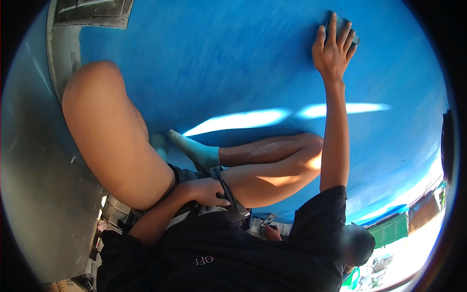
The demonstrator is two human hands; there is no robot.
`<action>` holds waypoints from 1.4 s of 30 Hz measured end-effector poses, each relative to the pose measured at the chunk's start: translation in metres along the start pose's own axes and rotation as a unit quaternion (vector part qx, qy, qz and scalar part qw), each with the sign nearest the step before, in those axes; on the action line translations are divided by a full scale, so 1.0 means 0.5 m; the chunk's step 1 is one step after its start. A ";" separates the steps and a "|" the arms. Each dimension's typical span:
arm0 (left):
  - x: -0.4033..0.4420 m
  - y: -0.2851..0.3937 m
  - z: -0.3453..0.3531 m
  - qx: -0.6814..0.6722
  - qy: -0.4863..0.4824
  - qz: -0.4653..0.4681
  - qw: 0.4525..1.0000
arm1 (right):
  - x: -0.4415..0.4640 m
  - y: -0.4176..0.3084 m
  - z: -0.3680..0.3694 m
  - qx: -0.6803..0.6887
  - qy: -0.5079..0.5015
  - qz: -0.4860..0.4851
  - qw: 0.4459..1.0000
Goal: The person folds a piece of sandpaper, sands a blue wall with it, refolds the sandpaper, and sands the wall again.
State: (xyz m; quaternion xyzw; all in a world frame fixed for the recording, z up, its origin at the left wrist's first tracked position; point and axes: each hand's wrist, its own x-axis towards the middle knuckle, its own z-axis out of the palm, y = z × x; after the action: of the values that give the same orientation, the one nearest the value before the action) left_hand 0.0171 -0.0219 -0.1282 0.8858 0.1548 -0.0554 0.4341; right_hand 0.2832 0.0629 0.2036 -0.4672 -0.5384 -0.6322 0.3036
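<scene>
My right hand (pixel 332 53) reaches far out at the upper right, with its fingers spread over a flat grey block (pixel 356 40). The hand presses the block against a broad blue painted surface (pixel 219 53). Only the block's edges show around the fingers, so its exact kind is hidden. In my lap, my left hand (pixel 210 191) rests on the dark shorts (pixel 185 173). Its fingers are loosely bent and a little apart, with nothing visible between them.
My bent knees and pale green socks (pixel 197 151) lie over the blue surface. A grey panel (pixel 44 170) stands at the left. A weathered frame (pixel 90 12) is at the upper left. Another person in a dark cap (pixel 362 245) is at the lower right, near a green sheet (pixel 386 228).
</scene>
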 end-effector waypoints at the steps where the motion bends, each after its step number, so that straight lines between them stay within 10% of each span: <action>1: 0.004 -0.005 0.006 -0.002 -0.002 0.003 1.000 | 0.003 0.003 -0.001 -0.002 0.002 0.029 1.000; 10: -0.002 -0.004 0.001 0.007 0.022 0.017 1.000 | -0.190 -0.125 -0.057 -0.016 -0.214 -0.162 0.963; 20: 0.011 -0.016 0.011 0.037 0.015 0.018 0.999 | -0.004 -0.019 -0.012 0.010 -0.014 -0.012 1.000; 31: -0.002 0.001 0.003 0.019 0.000 0.006 1.000 | -0.214 -0.229 -0.040 0.040 -0.226 -0.162 0.960; 42: -0.002 0.001 -0.001 0.029 -0.002 0.009 1.000 | -0.021 -0.150 0.022 0.011 -0.030 -0.032 0.999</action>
State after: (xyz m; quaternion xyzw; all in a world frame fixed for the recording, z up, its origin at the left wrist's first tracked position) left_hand 0.0162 -0.0221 -0.1272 0.8993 0.1443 -0.0579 0.4087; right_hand 0.2233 0.0899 0.1641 -0.4653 -0.5691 -0.6211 0.2717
